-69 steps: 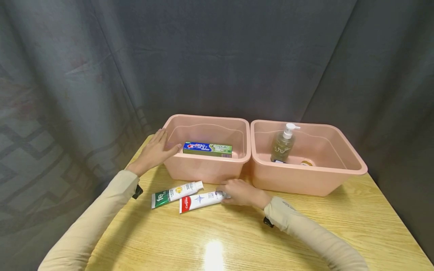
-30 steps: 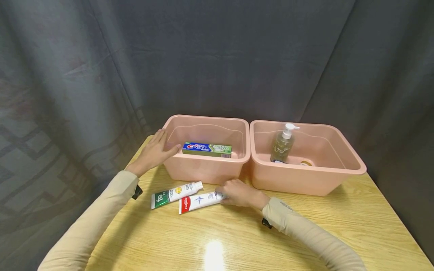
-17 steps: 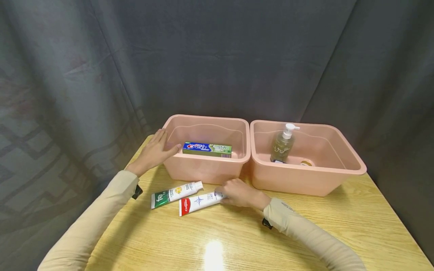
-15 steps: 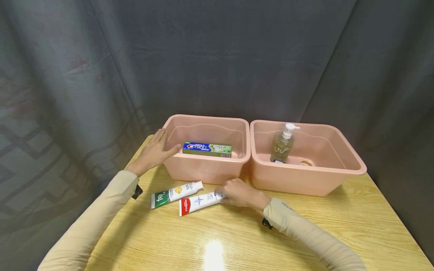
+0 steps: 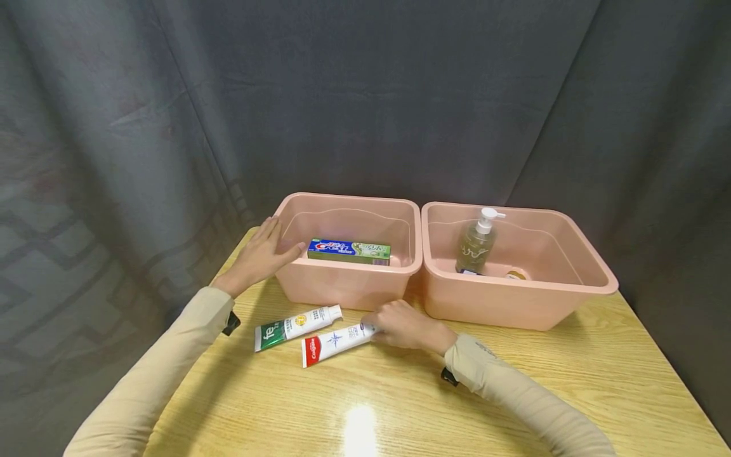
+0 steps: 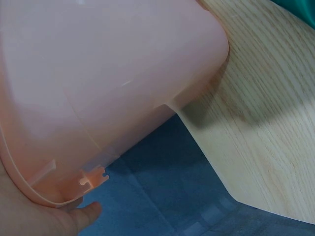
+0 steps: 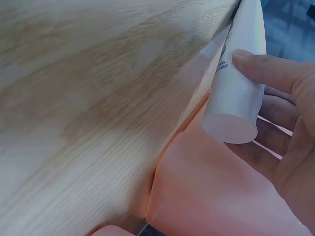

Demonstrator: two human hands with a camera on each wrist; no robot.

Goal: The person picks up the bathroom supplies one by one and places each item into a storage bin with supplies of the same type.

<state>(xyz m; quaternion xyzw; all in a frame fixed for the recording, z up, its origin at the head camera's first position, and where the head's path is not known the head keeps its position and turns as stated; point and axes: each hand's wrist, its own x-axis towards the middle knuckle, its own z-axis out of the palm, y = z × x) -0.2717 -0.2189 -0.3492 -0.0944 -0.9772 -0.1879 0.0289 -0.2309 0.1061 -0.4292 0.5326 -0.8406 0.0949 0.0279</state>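
Observation:
My right hand (image 5: 402,327) holds a white and red Colgate toothpaste tube (image 5: 337,341) by its cap end. In the right wrist view, the thumb (image 7: 266,69) lies along the white tube (image 7: 236,93) with fingers behind it. The tube's flat red end points left, close to the tabletop. Behind it lies a green and white toothpaste tube (image 5: 297,327), untouched. My left hand (image 5: 257,257) holds the front left corner of the left pink bin (image 5: 342,285), its thumb over the rim. The left wrist view shows a finger (image 6: 88,214) below the bin's rim.
A boxed Crest toothpaste (image 5: 349,252) lies in the left bin. Beside it, the right pink bin (image 5: 502,308) holds a pump bottle (image 5: 476,247) and a small round item (image 5: 516,275), partly hidden. The wooden table (image 5: 457,412) meets a dark curtain (image 5: 365,95) behind.
The Colgate tube's red end has swung slightly toward me, away from the green tube. My right hand has closed further over its cap end. The left hand has stayed put.

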